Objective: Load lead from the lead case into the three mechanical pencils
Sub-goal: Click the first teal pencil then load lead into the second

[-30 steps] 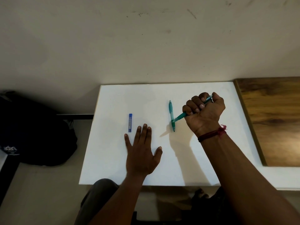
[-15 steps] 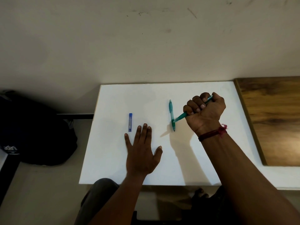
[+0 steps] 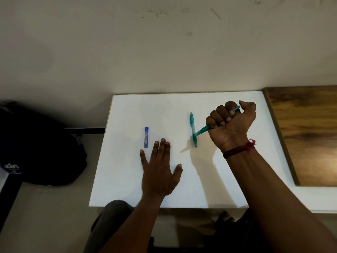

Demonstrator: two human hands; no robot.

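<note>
My right hand (image 3: 231,123) is closed in a fist around a teal mechanical pencil (image 3: 203,130), its tip pointing down-left over the white table (image 3: 127,179). A second teal mechanical pencil (image 3: 192,123) lies lengthwise on the table just left of that fist, and the held pencil's tip reaches across it. The small blue lead case (image 3: 146,137) lies further left. My left hand (image 3: 160,170) rests flat on the table, palm down and fingers spread, its fingertips just right of and below the case. I see no third pencil; the fist may hide more.
A wooden board (image 3: 310,136) lies to the right of the white table. A dark bag (image 3: 40,148) sits on the floor to the left. A plain wall rises behind the table's far edge. My knees show below the near edge.
My right fist with the pencil has shifted very slightly. The left hand, the lying pencil and the lead case have not moved.
</note>
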